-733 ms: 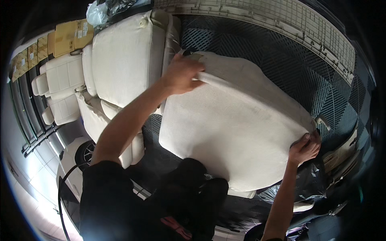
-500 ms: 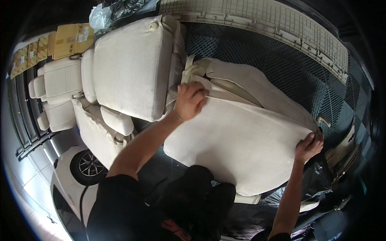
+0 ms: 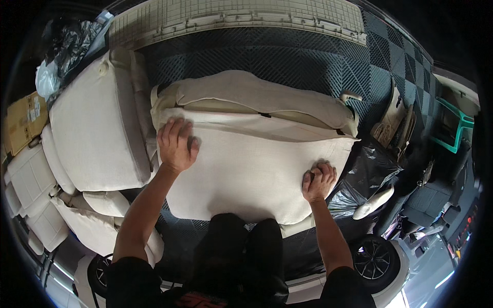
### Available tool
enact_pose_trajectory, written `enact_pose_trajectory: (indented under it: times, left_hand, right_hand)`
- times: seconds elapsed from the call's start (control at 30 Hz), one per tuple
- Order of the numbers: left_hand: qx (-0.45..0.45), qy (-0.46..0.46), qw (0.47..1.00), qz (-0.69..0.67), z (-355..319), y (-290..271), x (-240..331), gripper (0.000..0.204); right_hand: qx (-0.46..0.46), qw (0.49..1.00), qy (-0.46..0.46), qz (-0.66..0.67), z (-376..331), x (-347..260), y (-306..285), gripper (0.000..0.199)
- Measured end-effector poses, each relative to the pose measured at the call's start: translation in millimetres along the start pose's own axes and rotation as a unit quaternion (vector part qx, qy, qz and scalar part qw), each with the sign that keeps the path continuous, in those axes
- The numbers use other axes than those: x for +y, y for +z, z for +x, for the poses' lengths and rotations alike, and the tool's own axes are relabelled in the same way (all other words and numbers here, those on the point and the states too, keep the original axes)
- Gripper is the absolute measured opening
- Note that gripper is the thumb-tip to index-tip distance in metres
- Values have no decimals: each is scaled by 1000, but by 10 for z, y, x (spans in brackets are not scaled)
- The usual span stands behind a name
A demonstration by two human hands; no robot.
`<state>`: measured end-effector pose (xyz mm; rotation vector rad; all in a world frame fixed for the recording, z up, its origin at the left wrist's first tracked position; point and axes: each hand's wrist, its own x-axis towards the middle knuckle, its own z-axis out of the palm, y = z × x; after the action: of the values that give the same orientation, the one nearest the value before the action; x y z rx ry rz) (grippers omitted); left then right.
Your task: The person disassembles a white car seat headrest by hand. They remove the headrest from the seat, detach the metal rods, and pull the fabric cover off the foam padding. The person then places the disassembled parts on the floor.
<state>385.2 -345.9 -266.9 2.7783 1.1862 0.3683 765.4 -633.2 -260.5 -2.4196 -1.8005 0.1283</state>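
Note:
In front of me lies a wide car seat with a loose cream fabric cover (image 3: 246,169) over its near part. The cover's far edge gapes slightly, and a folded beige padded part (image 3: 246,90) lies beyond it. My left hand (image 3: 176,145) rests on the cover's far left corner, palm down with fingers apart. Toward the right side my right hand (image 3: 319,181) presses on the cover, its fingers bent but spread; no fold of cloth shows between them.
Another cream car seat (image 3: 95,128) stands close on the left. A long beige plastic panel (image 3: 241,15) lies at the back on dark floor tiles (image 3: 287,56). Black plastic sheeting (image 3: 367,172) is at the right, with a green stool frame (image 3: 457,123) farther off. Car wheels (image 3: 375,259) show near my sides.
My view has swung to the right. My left hand has opened from its grip on the cover's edge and lies flat. My right hand has left the right corner and moved inward onto the cover.

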Motion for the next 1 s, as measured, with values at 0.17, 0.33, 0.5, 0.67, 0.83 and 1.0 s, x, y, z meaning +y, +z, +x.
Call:
enact_pose_trajectory:
  times: [0.17,0.33,0.5,0.67,0.83,1.0]
  left_hand:
    - [-8,2,1000,4,21,15,-31,52]
    - [-24,0,1000,-2,-59,81,-40,48]
    - [-26,-23,999,-26,1,81,-13,57]
    - [0,-17,999,-35,0,94,-36,55]
    - [-48,-30,998,-27,-43,86,-42,54]
    - [-35,-29,998,-30,-39,93,-46,56]
  right_hand:
    - [8,1000,6,-10,-5,-32,36,26]
    - [-3,1000,22,14,77,-49,-70,34]
    - [85,976,-4,202,1054,-879,-430,57]
    - [-106,989,-34,97,1962,-1393,-336,49]
    - [-119,982,-30,140,2030,-1362,-280,32]
    - [-164,978,-37,120,2222,-1463,-442,24]
